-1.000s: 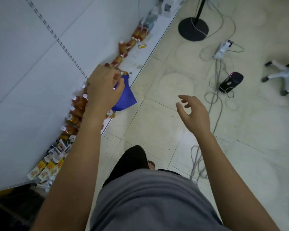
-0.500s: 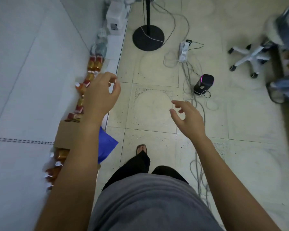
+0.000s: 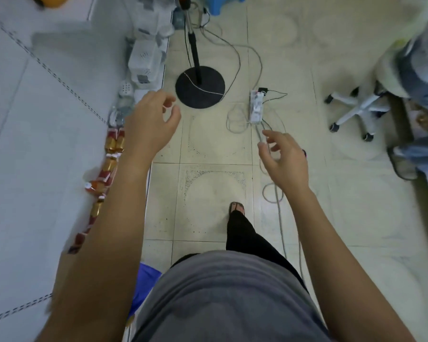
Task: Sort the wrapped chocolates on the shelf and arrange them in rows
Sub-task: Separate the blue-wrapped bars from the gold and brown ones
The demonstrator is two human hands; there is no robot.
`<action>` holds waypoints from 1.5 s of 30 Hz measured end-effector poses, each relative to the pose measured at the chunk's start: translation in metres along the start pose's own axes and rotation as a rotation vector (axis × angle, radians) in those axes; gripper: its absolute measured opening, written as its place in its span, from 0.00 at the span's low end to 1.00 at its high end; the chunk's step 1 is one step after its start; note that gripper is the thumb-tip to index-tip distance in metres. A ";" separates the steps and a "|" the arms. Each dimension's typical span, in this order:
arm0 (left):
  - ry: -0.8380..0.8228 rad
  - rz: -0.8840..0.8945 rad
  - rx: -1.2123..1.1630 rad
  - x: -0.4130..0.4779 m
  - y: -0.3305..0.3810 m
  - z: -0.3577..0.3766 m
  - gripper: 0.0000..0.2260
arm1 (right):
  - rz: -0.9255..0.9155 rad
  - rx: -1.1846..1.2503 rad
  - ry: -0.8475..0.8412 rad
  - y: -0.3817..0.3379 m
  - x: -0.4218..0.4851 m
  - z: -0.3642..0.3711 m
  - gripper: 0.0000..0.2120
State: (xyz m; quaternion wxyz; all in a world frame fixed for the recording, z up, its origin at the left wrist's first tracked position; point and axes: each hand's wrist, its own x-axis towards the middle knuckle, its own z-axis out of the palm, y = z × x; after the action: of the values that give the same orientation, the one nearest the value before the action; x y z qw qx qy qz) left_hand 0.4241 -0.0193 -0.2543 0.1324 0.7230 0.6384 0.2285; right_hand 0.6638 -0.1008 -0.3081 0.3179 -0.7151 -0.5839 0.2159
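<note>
Left hand (image 3: 150,127) and right hand (image 3: 286,159) both spread, empty. Between picks; wrapped chocolates (image 3: 109,154) lie just left of left hand. Next: reach, pinch one.

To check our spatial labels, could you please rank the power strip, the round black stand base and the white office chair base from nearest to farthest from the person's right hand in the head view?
From the right hand:
1. Power strip, just above the fingertips, on the floor.
2. Round black stand base, up and to the left.
3. White office chair base, off to the right, looks slightly farther than the stand base.
</note>
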 end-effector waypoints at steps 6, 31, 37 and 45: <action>0.121 -0.076 0.022 0.105 0.007 -0.003 0.11 | -0.207 -0.035 -0.097 -0.028 0.154 -0.003 0.15; 0.929 -0.444 0.722 0.224 -0.076 -0.289 0.13 | -1.679 0.642 -0.394 -0.473 0.423 0.161 0.15; 0.740 -0.676 0.879 0.194 -0.056 -0.326 0.17 | -2.011 0.754 -0.572 -0.553 0.393 0.181 0.16; 0.498 -0.872 0.885 0.145 -0.064 -0.361 0.20 | -2.173 0.588 -0.848 -0.638 0.343 0.209 0.20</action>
State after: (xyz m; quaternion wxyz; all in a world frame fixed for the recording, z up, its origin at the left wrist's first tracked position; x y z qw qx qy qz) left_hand 0.2001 0.0964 0.0492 -0.2477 0.3105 0.9172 0.0306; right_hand 0.1541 0.3490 0.0170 0.2675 0.3784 -0.8681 0.1779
